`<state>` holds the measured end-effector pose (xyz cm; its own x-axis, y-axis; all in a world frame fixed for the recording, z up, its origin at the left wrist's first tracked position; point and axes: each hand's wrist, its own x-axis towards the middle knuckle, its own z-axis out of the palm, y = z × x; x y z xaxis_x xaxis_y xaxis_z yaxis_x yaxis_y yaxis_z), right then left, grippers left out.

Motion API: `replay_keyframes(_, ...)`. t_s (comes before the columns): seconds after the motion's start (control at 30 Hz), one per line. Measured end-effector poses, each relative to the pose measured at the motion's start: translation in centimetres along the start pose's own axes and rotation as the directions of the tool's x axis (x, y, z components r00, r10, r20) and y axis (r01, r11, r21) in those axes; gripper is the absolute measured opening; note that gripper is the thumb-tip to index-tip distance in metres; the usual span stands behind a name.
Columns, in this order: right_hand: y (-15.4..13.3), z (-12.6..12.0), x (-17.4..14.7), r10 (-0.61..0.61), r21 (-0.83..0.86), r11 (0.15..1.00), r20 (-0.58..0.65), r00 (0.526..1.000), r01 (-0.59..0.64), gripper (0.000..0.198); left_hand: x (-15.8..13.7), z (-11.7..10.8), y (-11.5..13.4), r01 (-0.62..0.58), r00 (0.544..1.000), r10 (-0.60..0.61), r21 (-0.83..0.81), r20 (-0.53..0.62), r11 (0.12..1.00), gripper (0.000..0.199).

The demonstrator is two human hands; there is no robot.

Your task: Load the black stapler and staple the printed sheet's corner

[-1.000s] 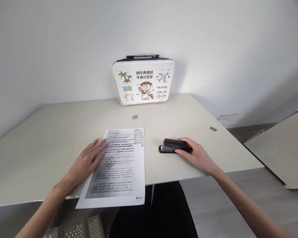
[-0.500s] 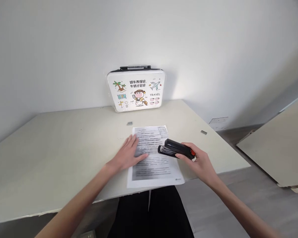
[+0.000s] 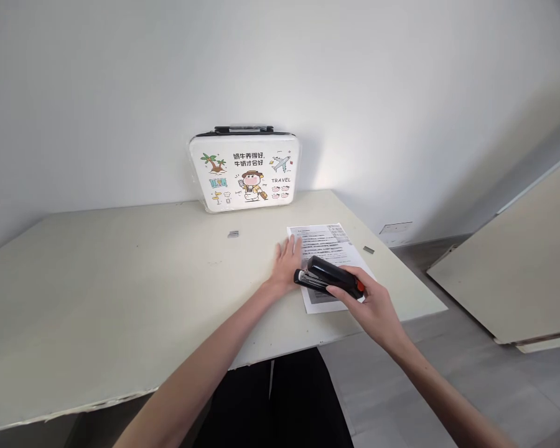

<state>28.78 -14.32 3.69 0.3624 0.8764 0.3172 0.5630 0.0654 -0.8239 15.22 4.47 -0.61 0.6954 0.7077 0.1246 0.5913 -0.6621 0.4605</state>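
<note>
My left hand (image 3: 287,264) lies flat with its fingers spread, pressing on the left edge of a printed sheet of paper (image 3: 324,244) on the table. Whether there is more than one sheet I cannot tell. In my right hand (image 3: 373,305) is a black stapler (image 3: 333,274) with a red spot at its back end. Its jaws are apart and point left, held above the paper close to my left hand. The stapler and the right hand cover the middle and lower right of the page.
Strips of staples (image 3: 233,234) rest on the table (image 3: 121,298) left of the paper, and another staple strip (image 3: 368,249) lies near the right edge. A white cartoon-printed case (image 3: 245,174) stands against the wall. A pale panel (image 3: 518,274) is at the right.
My left hand has slid the paper across the table, to the right and away from the front edge. The stapler stays in my right hand, now over the paper's lower left part.
</note>
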Motion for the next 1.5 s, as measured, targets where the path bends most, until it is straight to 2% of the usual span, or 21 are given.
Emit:
replay_keyframes(0.1,0.1,0.4,-0.2,0.006,0.026,1.0,0.052,0.999,-0.008,0.035,-3.1,-2.1,-2.5,-0.01,0.999,0.007,-0.066,-0.038,0.998,0.067)
replay_keyframes(0.2,-0.1,1.5,-0.4,0.001,0.059,0.998,0.135,0.991,-0.009,0.032,-8.3,-5.1,-5.3,-0.02,0.994,0.0,-0.18,-0.113,0.983,0.06)
replay_keyframes(0.27,-0.5,2.7,-0.5,-0.013,0.082,0.997,0.198,0.98,-0.004,0.029,-12.2,-7.2,-6.6,0.014,0.988,-0.046,-0.206,-0.15,0.978,0.055)
replay_keyframes(0.4,-2.0,5.9,-0.4,-0.041,0.128,0.992,0.305,0.952,0.002,0.025,-19.0,-10.2,-7.7,0.175,0.969,-0.216,-0.28,-0.123,0.944,0.052)
replay_keyframes(0.53,-3.6,9.6,0.2,-0.076,0.174,0.985,0.38,0.922,0.009,0.022,-22.8,-11.0,-7.9,0.248,0.936,-0.322,-0.384,-0.142,0.889,0.051)
replay_keyframes(0.7,-4.3,12.3,1.1,-0.131,0.225,0.973,0.392,0.91,0.043,0.023,-23.6,-10.7,-7.9,0.231,0.915,-0.348,-0.444,-0.203,0.866,0.049)
replay_keyframes(0.8,-4.2,12.4,0.8,-0.13,0.254,0.966,0.368,0.921,0.035,0.025,-23.4,-10.8,-7.6,0.221,0.917,-0.34,-0.445,-0.207,0.868,0.049)
replay_keyframes(0.97,-3.7,12.5,0.1,-0.05,0.283,0.959,0.252,0.966,-0.024,0.039,-23.4,-10.7,-7.7,0.221,0.916,-0.346,-0.465,-0.202,0.858,0.05)
replay_keyframes(1.23,-2.6,13.2,0.2,-0.046,0.27,0.963,0.222,0.974,-0.016,0.038,-23.4,-10.4,-7.9,0.208,0.902,-0.371,-0.528,-0.223,0.823,0.051)
replay_keyframes(1.33,-2.6,13.2,0.2,-0.072,0.236,0.972,0.242,0.968,0.013,0.038,-23.4,-10.5,-7.5,0.208,0.881,-0.396,-0.541,-0.259,0.815,0.047)
replay_keyframes(1.5,-2.8,12.9,0.0,-0.067,0.215,0.977,0.259,0.964,0.011,0.039,-23.7,-11.0,-6.6,0.225,0.808,-0.468,-0.547,-0.358,0.807,0.045)
